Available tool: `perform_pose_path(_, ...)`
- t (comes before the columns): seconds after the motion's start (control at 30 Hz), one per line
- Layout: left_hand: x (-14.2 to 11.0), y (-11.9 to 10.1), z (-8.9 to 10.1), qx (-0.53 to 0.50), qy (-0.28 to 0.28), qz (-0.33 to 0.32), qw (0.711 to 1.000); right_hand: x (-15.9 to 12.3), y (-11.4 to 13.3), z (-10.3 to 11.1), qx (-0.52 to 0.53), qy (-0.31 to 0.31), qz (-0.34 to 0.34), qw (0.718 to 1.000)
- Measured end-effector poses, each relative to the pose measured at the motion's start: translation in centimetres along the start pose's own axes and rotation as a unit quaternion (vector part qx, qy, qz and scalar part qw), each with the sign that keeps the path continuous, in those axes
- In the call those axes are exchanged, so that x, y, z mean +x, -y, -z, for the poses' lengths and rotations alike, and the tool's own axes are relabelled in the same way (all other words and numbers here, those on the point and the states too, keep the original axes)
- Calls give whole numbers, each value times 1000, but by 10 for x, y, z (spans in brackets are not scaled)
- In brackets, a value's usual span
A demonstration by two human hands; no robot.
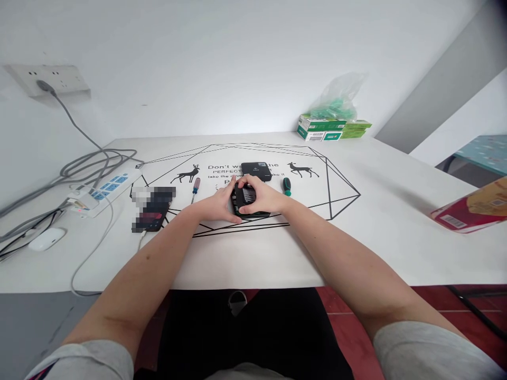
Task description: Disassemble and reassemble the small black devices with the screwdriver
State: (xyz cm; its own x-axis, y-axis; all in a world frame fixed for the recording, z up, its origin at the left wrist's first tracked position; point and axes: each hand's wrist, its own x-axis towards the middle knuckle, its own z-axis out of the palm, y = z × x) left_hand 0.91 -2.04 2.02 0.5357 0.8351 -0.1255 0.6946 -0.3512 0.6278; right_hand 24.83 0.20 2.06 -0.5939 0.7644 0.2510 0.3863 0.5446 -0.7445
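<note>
Left hand (222, 204) and right hand (266, 198) meet around 1 black, boxy device with a pale label (249, 195) on a white tabletop with black line drawings (253, 258).
The right hand arches over the device, thumb at its near side and fingers at its far side, pinching it from above; the left hand forms a wide C against its left side, probably to steady it, though I cannot tell how firmly it grips. Left of the device lies a dark-screened phone (159, 215), partly pixelated. 2 tools flank the device, seemingly for easy reach: a slim screwdriver with a pink-and-blue handle (196, 186) on its left, and a stubby green-and-black handle (287, 186) on its right. Just beyond the device sits a flat, black, rounded-corner panel (257, 171), perhaps set there to free working room.
</note>
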Motion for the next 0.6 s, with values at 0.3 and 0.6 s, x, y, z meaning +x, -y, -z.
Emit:
perform_pose_path(0.3, 0, -2, 3, 68, -11, -58, 996, 4, -13, 8, 142, -84, 11, 986)
perform_pose_path(0.6, 4, 6, 8, 141, -46, -38, 988, 1, -1, 13, 306, -57, -6, 950)
